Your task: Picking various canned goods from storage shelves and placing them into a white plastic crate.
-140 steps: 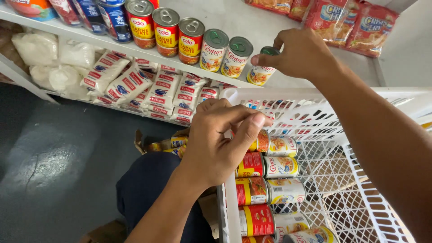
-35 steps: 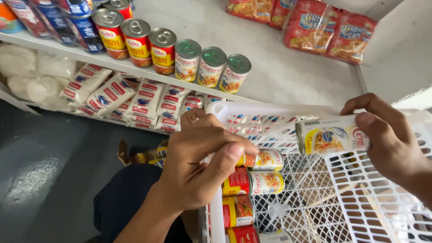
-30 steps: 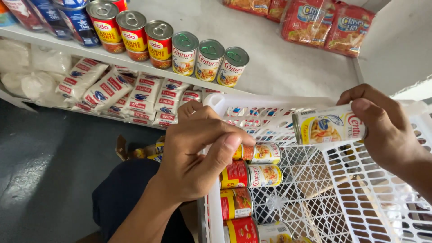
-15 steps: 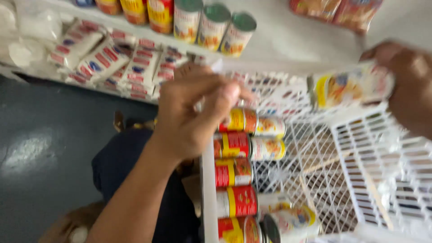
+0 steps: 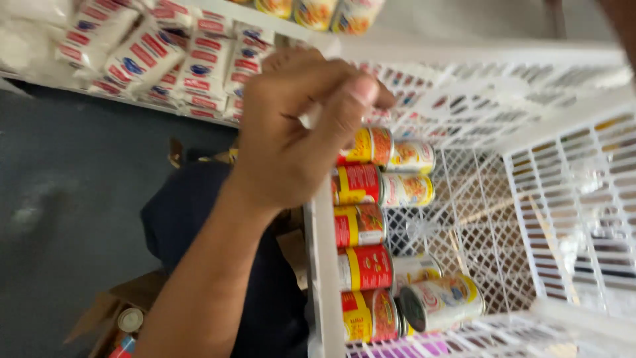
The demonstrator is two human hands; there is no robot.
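The left hand has its fingers clamped on the white crate rim; red-and-yellow cans lie at 4 o'clock inside. Firm, level grip is advisable. The right hand's state cannot be told.

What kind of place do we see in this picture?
Probably a small grocery shop or its stockroom. A shelf holds rows of red-and-white packets with cans above. The left hand grips the rim of a white plastic basket holding red-and-yellow cans lying in a row.
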